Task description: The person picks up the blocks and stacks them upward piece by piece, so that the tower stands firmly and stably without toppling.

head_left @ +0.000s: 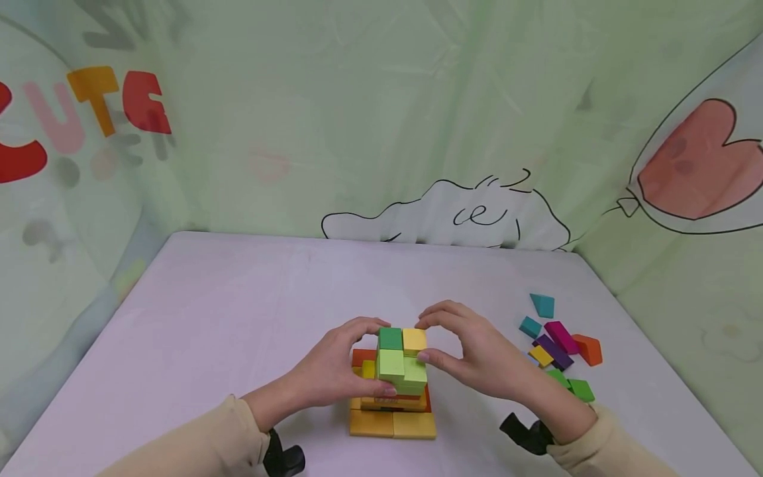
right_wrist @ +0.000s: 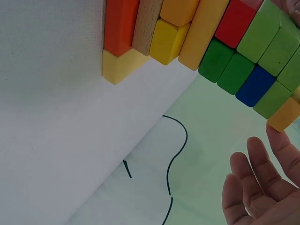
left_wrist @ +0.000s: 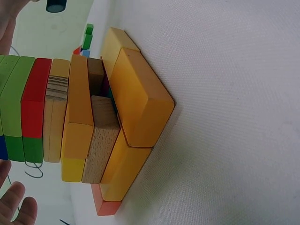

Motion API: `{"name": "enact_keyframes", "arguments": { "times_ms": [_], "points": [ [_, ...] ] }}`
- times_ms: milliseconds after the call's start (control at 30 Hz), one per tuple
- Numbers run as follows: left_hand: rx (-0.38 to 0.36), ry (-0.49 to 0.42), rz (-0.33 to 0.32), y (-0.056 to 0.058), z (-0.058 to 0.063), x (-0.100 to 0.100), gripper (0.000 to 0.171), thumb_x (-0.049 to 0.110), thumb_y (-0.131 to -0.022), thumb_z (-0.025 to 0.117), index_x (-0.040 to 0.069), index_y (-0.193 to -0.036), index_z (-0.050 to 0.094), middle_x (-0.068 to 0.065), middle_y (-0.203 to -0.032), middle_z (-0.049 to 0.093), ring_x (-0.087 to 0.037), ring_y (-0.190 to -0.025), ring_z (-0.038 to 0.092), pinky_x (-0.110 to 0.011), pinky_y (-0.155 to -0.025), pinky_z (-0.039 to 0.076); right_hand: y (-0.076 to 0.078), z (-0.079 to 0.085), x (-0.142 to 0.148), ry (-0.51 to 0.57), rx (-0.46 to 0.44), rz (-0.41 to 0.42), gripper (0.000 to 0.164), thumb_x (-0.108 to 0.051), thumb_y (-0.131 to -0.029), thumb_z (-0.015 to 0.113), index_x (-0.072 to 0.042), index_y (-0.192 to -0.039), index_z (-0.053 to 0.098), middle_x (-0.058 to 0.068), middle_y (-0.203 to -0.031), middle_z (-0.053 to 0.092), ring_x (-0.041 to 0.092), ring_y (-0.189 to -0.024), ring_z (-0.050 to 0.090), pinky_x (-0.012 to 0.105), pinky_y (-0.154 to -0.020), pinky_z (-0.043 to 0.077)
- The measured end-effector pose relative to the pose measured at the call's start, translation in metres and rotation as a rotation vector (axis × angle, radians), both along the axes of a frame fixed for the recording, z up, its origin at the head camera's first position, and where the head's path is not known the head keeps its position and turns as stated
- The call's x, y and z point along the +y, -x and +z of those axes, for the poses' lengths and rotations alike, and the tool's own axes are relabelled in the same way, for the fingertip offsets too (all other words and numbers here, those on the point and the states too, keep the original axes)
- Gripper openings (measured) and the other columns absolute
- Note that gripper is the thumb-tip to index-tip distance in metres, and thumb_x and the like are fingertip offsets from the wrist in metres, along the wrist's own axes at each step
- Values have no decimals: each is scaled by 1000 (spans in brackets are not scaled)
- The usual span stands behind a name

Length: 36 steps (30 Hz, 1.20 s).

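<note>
In the head view a block tower (head_left: 391, 366) stands near the front of the table, with green blocks high up and orange ones at its base. My left hand (head_left: 330, 364) holds its upper left side, thumb across the front and fingers reaching behind a dark green block (head_left: 390, 338). With index finger and thumb, my right hand (head_left: 485, 351) pinches a small yellow block (head_left: 414, 342) at the top right corner. The right wrist view has a fingertip against that block, beside a blue block (right_wrist: 255, 86); the other fingers are spread apart.
Loose blocks lie on the table to the right, among them a magenta block (head_left: 561, 338), an orange block (head_left: 588, 349), a teal block (head_left: 543, 305) and green ones (head_left: 581, 389) near my right forearm. A printed curtain (head_left: 381, 119) hangs behind the table (head_left: 268, 291).
</note>
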<state>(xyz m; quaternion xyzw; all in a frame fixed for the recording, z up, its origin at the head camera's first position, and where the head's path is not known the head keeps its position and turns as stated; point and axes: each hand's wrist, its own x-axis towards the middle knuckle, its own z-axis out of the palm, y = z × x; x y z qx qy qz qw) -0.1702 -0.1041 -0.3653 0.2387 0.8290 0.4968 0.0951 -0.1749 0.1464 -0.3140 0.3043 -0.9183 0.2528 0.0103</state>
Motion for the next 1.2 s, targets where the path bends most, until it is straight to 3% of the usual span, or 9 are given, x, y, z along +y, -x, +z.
{"name": "enact_keyframes", "arguments": {
  "times_ms": [433,567,667,767,867,967,1067,1200],
  "points": [
    [10,-5,1,-1,-1,2,64,31,-75,92,18,-129,62,1,-146,57,-27,-142,48,-61,-117,38,-3,4,6,-3,-6,-14,36,-30,-93,75,-14,-125,67,2,-128,65,28,-123,62,51,-98,58],
    [11,-2,3,-1,0,3,65,30,-74,93,18,-129,62,0,-146,58,-27,-142,48,-61,-117,39,-1,10,27,9,42,-87,37,-26,-98,70,-11,-131,64,7,-131,66,31,-123,62,55,-95,58],
    [18,7,5,0,1,3,65,30,-74,93,18,-129,62,1,-146,58,-27,-142,48,-60,-117,39,5,8,59,2,122,-138,37,-19,-99,68,-8,-133,63,11,-130,67,31,-118,63,49,-91,59],
    [22,13,10,0,2,2,65,31,-74,93,18,-130,62,1,-146,58,-26,-142,48,-59,-117,40,14,-4,97,-29,151,-194,35,-11,-99,67,-2,-132,63,14,-125,70,29,-107,66,36,-84,58],
    [21,18,18,-1,2,1,65,31,-73,93,18,-129,63,2,-146,58,-26,-142,48,-60,-117,39,22,-22,127,-105,59,-245,33,-6,-97,68,3,-128,64,17,-117,71,26,-94,67,26,-74,56],
    [17,21,23,-2,2,0,64,31,-73,93,19,-128,63,1,-146,58,-27,-143,48,-61,-117,38,28,-43,148,-225,-21,-232,33,-5,-90,75,2,-122,69,14,-109,71,23,-90,64,25,-71,56],
    [16,19,22,-2,1,-1,63,31,-73,94,19,-127,63,1,-146,58,-27,-144,47,-61,-118,38,30,-58,160,-327,-12,-181,36,-7,-81,84,-4,-115,74,9,-103,68,23,-93,62,28,-72,56],
    [15,15,19,-2,0,0,63,31,-73,94,19,-127,63,1,-146,58,-27,-144,46,-61,-118,37,31,-65,164,-384,4,-177,35,-11,-76,88,-10,-109,78,5,-99,66,23,-92,59,26,-69,53]
  ]
}}
